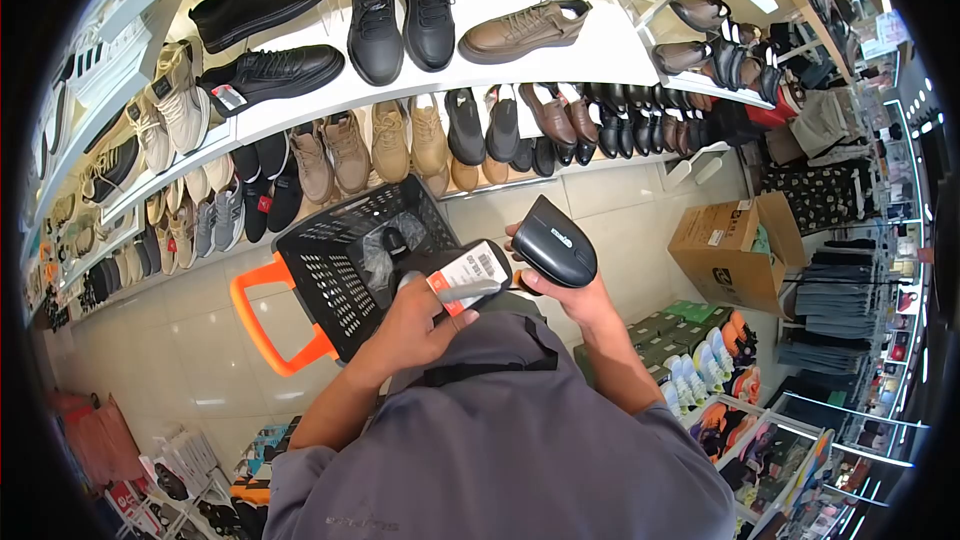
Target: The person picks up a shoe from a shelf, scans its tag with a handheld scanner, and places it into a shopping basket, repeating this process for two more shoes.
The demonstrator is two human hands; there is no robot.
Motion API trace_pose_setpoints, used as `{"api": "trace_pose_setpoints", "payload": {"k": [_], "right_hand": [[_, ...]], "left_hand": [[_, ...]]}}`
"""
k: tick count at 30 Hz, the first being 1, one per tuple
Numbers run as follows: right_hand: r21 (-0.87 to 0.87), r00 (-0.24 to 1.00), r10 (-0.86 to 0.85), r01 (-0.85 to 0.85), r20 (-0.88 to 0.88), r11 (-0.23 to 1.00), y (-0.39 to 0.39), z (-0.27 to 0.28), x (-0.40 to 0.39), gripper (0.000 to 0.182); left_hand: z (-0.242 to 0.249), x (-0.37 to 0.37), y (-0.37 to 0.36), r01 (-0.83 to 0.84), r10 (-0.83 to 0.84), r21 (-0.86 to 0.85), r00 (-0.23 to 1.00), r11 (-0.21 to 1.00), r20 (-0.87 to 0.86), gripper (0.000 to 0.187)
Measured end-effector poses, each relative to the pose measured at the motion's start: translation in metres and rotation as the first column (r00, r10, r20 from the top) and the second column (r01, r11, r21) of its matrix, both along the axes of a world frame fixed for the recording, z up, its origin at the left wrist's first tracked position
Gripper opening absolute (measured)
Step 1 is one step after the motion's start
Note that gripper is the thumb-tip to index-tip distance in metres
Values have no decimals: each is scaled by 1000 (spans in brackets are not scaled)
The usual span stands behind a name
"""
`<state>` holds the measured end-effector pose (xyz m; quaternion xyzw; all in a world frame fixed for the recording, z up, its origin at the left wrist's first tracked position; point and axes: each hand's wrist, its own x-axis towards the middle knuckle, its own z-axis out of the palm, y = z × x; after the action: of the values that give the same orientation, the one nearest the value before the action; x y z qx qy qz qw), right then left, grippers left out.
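My left hand (pixel 412 322) is closed on a dark shoe (pixel 428 262), partly hidden by the fingers and by a white and orange price tag (pixel 470 275) with a barcode. My right hand (pixel 578 302) grips a black handheld barcode scanner (pixel 556 242) just to the right of the tag, its rounded back turned up. The scanner and tag are close but look apart. Beyond my left hand stands a black perforated shopping basket (pixel 335 280) with an orange handle (pixel 262 320). Clear plastic wrapping (pixel 378 262) and something dark lie inside it.
Ahead, a white shelf (pixel 300 100) carries black and brown shoes, with more rows of shoes below. An open cardboard box (pixel 722 250) stands on the tiled floor (pixel 610 210) at right. Green shoe boxes (pixel 655 335) and bright sneakers (pixel 705 365) are near my right elbow.
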<state>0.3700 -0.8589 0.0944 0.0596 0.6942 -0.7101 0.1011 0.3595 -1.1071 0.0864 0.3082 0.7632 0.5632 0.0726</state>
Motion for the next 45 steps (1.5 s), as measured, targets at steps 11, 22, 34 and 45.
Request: {"api": "trace_pose_setpoints", "payload": {"k": [11, 22, 34, 45], "right_hand": [[-209, 833, 314, -442, -455, 872, 43, 0, -14, 73], [-435, 926, 43, -217, -376, 874, 179, 8, 2, 66], [-675, 871, -390, 96, -299, 731, 271, -4, 15, 66], [-816, 855, -500, 188, -137, 546, 319, -34, -2, 65]], "left_hand": [[37, 11, 65, 42, -76, 160, 974, 986, 212, 29], [54, -5, 220, 89, -144, 224, 959, 971, 244, 30], [4, -45, 265, -84, -28, 248, 909, 965, 417, 17], [-42, -43, 287, 10, -476, 515, 400, 857, 783, 71]]}}
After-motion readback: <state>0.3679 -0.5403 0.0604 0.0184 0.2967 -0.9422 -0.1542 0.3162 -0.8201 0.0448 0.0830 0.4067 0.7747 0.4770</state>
